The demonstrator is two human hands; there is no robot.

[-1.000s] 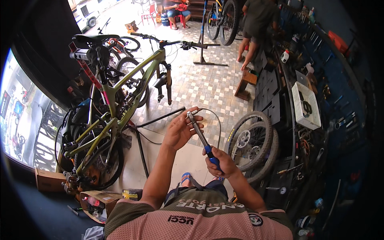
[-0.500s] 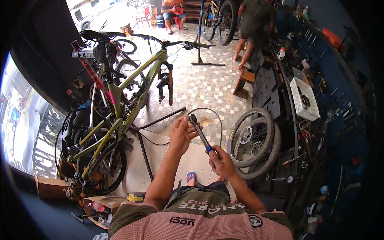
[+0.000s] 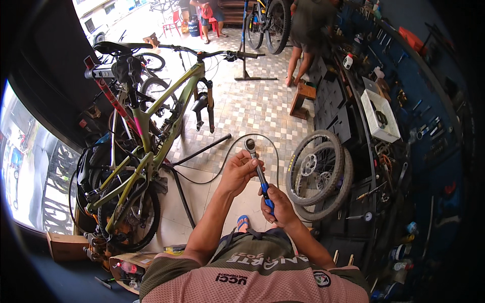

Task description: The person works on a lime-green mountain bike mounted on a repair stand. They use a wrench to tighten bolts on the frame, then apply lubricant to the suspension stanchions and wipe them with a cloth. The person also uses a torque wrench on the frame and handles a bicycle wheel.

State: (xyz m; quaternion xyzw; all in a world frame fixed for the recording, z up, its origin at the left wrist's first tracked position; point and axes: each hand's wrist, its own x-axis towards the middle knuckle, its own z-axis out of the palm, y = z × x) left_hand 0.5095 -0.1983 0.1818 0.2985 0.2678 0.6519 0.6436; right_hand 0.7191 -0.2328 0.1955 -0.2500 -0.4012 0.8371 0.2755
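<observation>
Because both hands were on one tool, good handling seemed to depend on giving each a separate part of it. Nearest the body, the right hand was wrapped around the blue handle of a ratchet wrench, fingers closed, thumb laid along the grip. Just ahead and to its left, the left hand was half curled, with thumb and fingertips closed lightly on the metal shaft below the head. The wrench was held up in front of the torso, slanting forward and a little left, its round head just beyond the left fingertips; whether a socket was fitted could not be made out. A steady right grip and a light left pinch looked sensible, with the head free of the fingers and turned toward the eyes. Squeezing hard on the smooth shaft would probably have gained little, and a loose handle might have let the tool twist.

Beyond the hands, a thin dark hose looped across the floor, worth stepping around. Two wheels lay to their right, a green bike frame stood farther off to their left, and farther ahead was a wooden stool
</observation>
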